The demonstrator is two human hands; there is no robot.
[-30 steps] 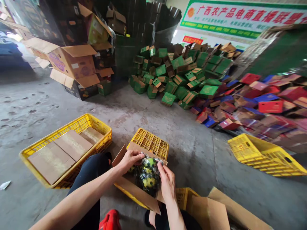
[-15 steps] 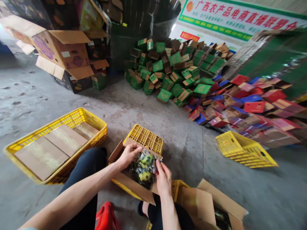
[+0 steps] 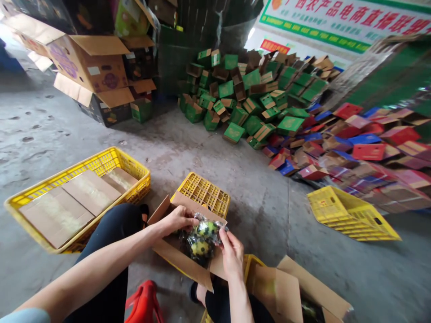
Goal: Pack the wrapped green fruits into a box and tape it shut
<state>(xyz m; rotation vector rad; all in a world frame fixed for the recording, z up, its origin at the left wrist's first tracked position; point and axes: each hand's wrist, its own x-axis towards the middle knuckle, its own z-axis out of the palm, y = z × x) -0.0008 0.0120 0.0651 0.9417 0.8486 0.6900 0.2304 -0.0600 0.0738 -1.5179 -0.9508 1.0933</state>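
Note:
My left hand (image 3: 176,220) and my right hand (image 3: 230,251) both grip a clear plastic bag of dark green fruit with yellow labels (image 3: 201,240). The left hand pinches its upper left corner, the right hand holds its right edge. The bag sits in an open cardboard box (image 3: 178,258) that rests on an overturned yellow crate (image 3: 202,194) in front of my knees.
A yellow crate holding flat cardboard sheets (image 3: 76,197) lies at the left. Another yellow crate (image 3: 352,216) lies tilted at the right. An open cardboard box (image 3: 296,291) is at the bottom right. Heaps of green (image 3: 245,96) and red and blue small boxes (image 3: 357,148) cover the floor beyond.
The view has shifted slightly. Both hands keep hold of the bag, which sits a little lower in the box.

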